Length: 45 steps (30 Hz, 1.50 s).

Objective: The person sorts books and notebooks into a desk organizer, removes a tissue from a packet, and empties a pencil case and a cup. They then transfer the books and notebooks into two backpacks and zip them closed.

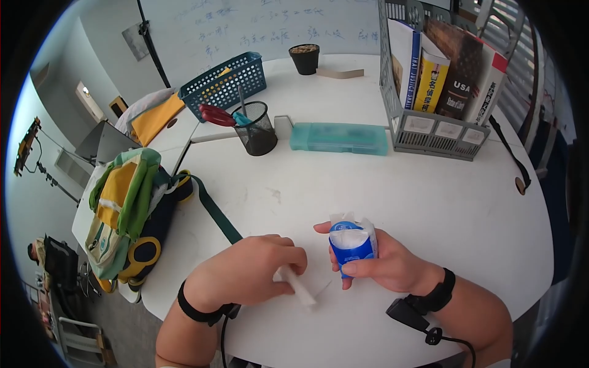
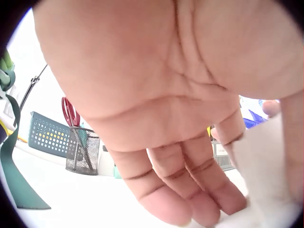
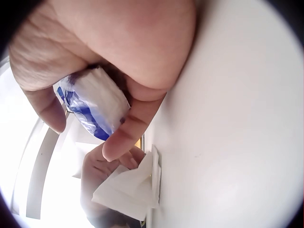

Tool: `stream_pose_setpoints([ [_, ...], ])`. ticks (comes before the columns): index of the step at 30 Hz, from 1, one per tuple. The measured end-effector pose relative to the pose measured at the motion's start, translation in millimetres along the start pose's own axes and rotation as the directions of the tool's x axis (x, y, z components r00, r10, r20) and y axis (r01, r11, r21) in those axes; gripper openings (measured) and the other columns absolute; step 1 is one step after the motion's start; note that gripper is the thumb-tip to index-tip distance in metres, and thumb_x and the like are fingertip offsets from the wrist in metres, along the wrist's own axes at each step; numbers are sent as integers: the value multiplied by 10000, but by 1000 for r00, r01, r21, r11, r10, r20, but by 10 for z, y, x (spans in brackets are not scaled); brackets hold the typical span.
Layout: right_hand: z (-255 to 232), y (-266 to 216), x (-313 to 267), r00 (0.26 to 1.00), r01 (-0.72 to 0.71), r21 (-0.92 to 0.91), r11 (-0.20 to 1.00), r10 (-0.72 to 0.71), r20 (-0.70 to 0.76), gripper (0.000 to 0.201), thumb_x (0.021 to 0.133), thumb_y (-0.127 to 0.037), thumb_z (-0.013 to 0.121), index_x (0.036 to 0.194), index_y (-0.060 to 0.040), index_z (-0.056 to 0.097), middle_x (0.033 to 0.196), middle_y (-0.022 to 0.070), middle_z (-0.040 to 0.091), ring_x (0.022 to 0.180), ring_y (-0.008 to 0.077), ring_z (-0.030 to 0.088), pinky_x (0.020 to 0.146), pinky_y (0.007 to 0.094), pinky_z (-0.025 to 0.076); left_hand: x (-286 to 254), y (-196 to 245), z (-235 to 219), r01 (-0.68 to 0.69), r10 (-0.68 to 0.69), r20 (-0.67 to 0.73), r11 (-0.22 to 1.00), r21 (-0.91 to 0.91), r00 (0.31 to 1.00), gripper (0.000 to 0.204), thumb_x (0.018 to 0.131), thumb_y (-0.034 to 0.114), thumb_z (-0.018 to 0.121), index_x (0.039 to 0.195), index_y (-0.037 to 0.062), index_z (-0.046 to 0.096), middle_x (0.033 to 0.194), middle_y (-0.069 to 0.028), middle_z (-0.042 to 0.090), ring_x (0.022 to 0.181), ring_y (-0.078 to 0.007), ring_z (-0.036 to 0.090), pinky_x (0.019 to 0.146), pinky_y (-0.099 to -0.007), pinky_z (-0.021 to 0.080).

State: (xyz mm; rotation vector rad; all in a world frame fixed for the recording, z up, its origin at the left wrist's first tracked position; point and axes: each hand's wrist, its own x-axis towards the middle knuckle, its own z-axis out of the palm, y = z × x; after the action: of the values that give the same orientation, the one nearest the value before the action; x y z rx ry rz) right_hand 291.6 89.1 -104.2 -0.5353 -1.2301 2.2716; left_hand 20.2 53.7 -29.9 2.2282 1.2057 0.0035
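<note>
A blue and white plastic packet of tissues (image 1: 353, 248) is gripped in the right hand (image 1: 399, 264), its thumb across the front. To its left, the left hand (image 1: 245, 270) pinches a white tissue (image 1: 297, 287) between thumb and forefinger, low over the table. In the left wrist view the tissue (image 2: 263, 166) hangs at the right, beside the curved fingers of the left hand (image 2: 156, 95). The right wrist view shows the packet (image 3: 95, 102) within the right hand (image 3: 128, 47), and the tissue (image 3: 128, 190) partly spread below it, apart from the packet.
A green and yellow backpack (image 1: 126, 214) lies at the left, its dark green strap (image 1: 215, 211) reaching the left hand. Behind stand a mesh pen holder (image 1: 256, 132), a teal case (image 1: 338, 138), a blue basket (image 1: 224, 83), a plant pot (image 1: 305, 60) and a grey book rack (image 1: 429, 132).
</note>
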Motion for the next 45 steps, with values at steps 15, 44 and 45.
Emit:
stream_pose_setpoints([
  [15, 20, -32, 19, 999, -40, -103, 994, 39, -19, 770, 982, -128, 751, 1642, -25, 367, 1184, 88, 659, 1091, 192, 673, 834, 349, 627, -119, 30, -115, -239, -187, -409, 573, -784, 893, 214, 899, -92, 784, 938, 13, 602, 1021, -155, 748, 881, -207, 769, 781, -311, 660],
  [44, 80, 14, 10, 997, -72, -360, 930, 55, -56, 608, 941, -318, 865, 1371, 20, 599, 1164, 72, 702, 1007, 157, 664, 950, 317, 545, 17, 77, -41, -171, -59, -577, 927, -335, 815, 225, 811, -65, 869, 1006, 10, 787, 903, -58, 769, 853, -127, 726, 714, -256, 548],
  [45, 73, 33, 18, 997, -71, -360, 930, 55, -55, 608, 941, -309, 861, 1378, 20, 594, 1161, 75, 702, 1013, 157, 663, 951, 319, 546, 20, 97, -46, -211, -1, -558, 926, -314, 830, 232, 799, -56, 872, 1008, 18, 805, 898, -63, 769, 840, -131, 720, 706, -262, 539],
])
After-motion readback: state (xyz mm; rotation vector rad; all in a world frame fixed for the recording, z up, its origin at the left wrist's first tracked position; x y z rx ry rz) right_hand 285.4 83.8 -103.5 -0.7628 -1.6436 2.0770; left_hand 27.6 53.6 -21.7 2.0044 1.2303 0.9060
